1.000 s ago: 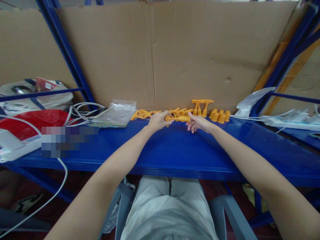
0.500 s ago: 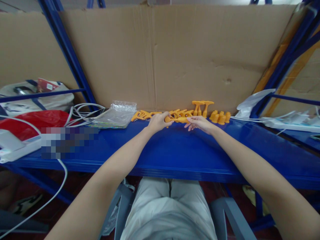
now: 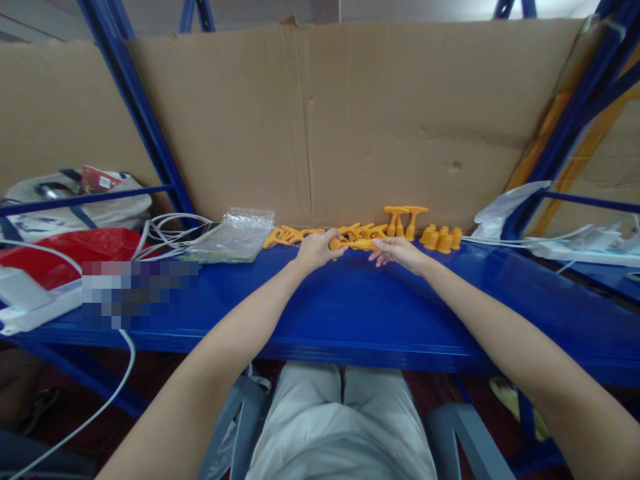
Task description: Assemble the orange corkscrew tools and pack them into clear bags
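My left hand [image 3: 318,251] is closed around the rounded end of a yellow plastic piece [image 3: 338,245], above the back part of the blue table [image 3: 340,307]. From there the piece seems to run right to my right hand [image 3: 401,253], which pinches its other end between thumb and forefinger, the remaining fingers loosely curled. Its exact kind is too small to make out. Just behind lie several flat yellow plastic parts [image 3: 285,235] with cut-out shapes, some partly hidden by my left hand. Two T-shaped yellow pieces [image 3: 413,220] stand upright behind my right hand.
Several stepped yellow caps [image 3: 444,240] stand right of my right hand. A clear plastic bag [image 3: 233,237] lies to the left, near white cables [image 3: 175,220] and a red bag [image 3: 110,247]. A cardboard sheet [image 3: 380,120] walls the back; a power strip [image 3: 575,250] sits far right.
The view has tilted up slightly, so the scene sits a little lower. Both hands keep nearly the same grip on the yellow piece.
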Demonstrator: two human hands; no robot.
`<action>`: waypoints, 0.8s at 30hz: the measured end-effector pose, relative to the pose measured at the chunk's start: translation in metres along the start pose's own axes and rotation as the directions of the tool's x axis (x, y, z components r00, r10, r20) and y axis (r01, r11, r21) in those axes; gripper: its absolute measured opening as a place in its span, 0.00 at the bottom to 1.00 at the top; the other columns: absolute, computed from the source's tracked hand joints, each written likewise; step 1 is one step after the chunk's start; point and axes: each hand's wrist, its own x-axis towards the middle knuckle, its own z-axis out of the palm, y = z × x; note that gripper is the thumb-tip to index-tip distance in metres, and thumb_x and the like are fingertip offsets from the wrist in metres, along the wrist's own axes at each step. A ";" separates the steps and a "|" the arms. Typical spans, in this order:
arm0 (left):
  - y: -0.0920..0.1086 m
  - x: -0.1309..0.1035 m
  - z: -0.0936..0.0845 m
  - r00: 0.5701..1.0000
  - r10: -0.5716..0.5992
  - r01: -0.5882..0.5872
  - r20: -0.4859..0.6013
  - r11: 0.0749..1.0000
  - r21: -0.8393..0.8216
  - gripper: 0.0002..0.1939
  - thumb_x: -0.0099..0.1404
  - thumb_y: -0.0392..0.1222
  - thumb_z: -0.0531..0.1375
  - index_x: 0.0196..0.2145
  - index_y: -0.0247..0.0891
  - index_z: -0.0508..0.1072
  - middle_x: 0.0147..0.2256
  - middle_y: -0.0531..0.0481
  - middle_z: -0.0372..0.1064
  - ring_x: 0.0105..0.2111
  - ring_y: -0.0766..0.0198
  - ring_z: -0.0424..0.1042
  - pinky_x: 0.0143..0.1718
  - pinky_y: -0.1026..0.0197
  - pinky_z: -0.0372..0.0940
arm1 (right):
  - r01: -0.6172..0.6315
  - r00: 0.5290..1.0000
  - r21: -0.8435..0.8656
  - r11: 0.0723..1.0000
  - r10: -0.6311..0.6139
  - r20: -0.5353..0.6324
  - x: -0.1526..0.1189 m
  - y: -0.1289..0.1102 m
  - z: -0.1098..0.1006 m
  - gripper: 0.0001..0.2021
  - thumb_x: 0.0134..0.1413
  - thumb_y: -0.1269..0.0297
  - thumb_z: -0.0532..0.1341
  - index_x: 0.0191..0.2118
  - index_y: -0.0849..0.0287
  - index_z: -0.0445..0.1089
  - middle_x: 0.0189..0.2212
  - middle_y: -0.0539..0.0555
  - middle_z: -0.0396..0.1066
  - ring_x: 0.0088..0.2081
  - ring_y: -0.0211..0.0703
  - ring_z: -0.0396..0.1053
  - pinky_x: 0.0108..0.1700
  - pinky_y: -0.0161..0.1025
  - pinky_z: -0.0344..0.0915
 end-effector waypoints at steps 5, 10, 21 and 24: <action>-0.002 0.000 0.000 1.000 0.008 -0.008 -0.018 1.000 0.015 0.14 0.60 0.49 0.64 0.41 0.40 0.74 0.28 0.51 0.76 0.30 0.61 0.74 0.30 0.65 0.59 | 0.004 1.000 0.022 1.000 -0.004 -0.001 0.000 0.001 0.002 0.12 0.63 0.63 0.61 0.28 0.62 0.69 0.25 0.56 0.77 0.21 0.34 0.70 0.26 0.31 0.63; -0.002 -0.001 0.001 1.000 0.002 -0.001 -0.011 1.000 0.027 0.14 0.60 0.48 0.65 0.41 0.39 0.74 0.29 0.51 0.76 0.31 0.60 0.75 0.29 0.65 0.58 | -0.019 1.000 0.034 0.999 0.019 -0.005 0.001 0.002 0.004 0.12 0.64 0.63 0.60 0.29 0.63 0.70 0.25 0.56 0.77 0.21 0.34 0.70 0.25 0.30 0.63; -0.003 0.000 0.001 1.000 -0.007 0.007 0.013 1.000 0.027 0.13 0.60 0.48 0.64 0.40 0.40 0.74 0.29 0.50 0.76 0.31 0.60 0.75 0.29 0.65 0.58 | -0.055 0.998 0.044 0.998 0.056 -0.029 -0.003 -0.004 0.009 0.14 0.65 0.64 0.58 0.28 0.62 0.69 0.23 0.56 0.77 0.20 0.33 0.70 0.25 0.30 0.63; -0.003 0.000 0.000 1.000 -0.014 0.013 0.025 1.000 0.017 0.13 0.61 0.48 0.64 0.40 0.39 0.73 0.28 0.51 0.76 0.30 0.60 0.75 0.30 0.64 0.59 | -0.038 0.999 0.042 0.998 0.040 -0.030 -0.002 -0.003 0.008 0.14 0.65 0.64 0.58 0.28 0.63 0.69 0.23 0.56 0.77 0.20 0.34 0.70 0.24 0.30 0.63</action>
